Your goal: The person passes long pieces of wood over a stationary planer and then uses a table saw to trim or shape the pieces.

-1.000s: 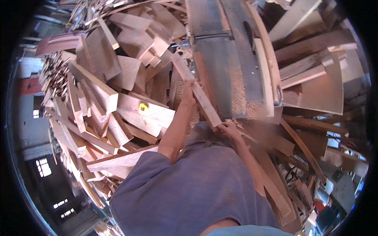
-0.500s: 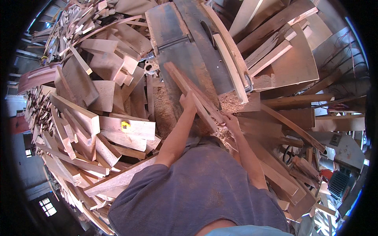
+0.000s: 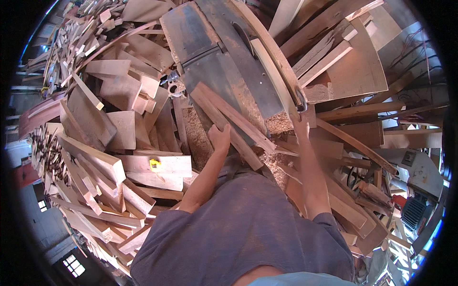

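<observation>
Two reddish-brown wooden boards lie slanted on the near end of a dark metal machine table (image 3: 210, 74). My left hand (image 3: 219, 138) is closed on the left board (image 3: 243, 148), its thumb over the top edge. The right board (image 3: 238, 117) rests beside it, the two crossing close together at their far ends and spread at the near ends. Out to the right, my right hand (image 3: 301, 127) is at the near end of a pale wood strip (image 3: 274, 74) lying along the machine's fence (image 3: 267, 40). Its fingers are blurred, and their grip is unclear.
A dark curved blade-like part (image 3: 243, 35) stands up through the machine table. Sawdust (image 3: 198, 136) heaps beside it. Piled offcuts (image 3: 98, 167) crowd the left, with a yellow tape measure (image 3: 155, 165) on one. Large planks (image 3: 329, 35) lean at right, near a motor (image 3: 412, 212).
My right hand has left the boards' near end and moved forward and right to the pale strip. The two boards have come apart at their near ends. My left hand keeps its hold.
</observation>
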{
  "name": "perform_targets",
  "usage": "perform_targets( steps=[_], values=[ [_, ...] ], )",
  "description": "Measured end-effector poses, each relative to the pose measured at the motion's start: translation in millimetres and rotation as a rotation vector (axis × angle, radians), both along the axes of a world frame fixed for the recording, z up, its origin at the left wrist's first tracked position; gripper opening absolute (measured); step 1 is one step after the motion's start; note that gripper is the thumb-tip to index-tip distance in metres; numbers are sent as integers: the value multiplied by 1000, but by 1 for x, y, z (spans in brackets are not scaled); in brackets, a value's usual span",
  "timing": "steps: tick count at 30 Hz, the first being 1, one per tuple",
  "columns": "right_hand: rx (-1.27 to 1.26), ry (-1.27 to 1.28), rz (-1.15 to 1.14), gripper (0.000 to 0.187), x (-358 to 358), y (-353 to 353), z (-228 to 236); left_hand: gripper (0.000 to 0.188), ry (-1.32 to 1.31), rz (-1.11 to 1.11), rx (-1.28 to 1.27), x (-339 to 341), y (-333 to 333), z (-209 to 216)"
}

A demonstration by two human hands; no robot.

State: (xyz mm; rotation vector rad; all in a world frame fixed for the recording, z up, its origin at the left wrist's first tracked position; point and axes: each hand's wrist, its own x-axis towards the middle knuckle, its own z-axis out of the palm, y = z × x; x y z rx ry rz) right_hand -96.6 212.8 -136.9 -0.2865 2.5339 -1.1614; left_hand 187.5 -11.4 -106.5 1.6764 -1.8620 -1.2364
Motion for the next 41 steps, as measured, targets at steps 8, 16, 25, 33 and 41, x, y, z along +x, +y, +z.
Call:
perform_targets(
  steps=[8, 16, 25, 33, 41],
  values=[
    [347, 329, -80, 48, 26, 6, 65, 50, 156, -65, 185, 2, -8, 28],
    [414, 646, -64, 39, 19, -7, 62, 47, 156, -56, 405, 14, -23, 32],
    [388, 536, -144, 55, 44, 1, 53, 43, 195, -63, 398, 9, -22, 43],
    [229, 273, -116, 64, 20, 8, 40, 50, 133, -95, 528, 11, -19, 46],
    [137, 121, -38, 64, 18, 10, 41, 77, 87, -21, 509, 33, -3, 42]
  ],
)
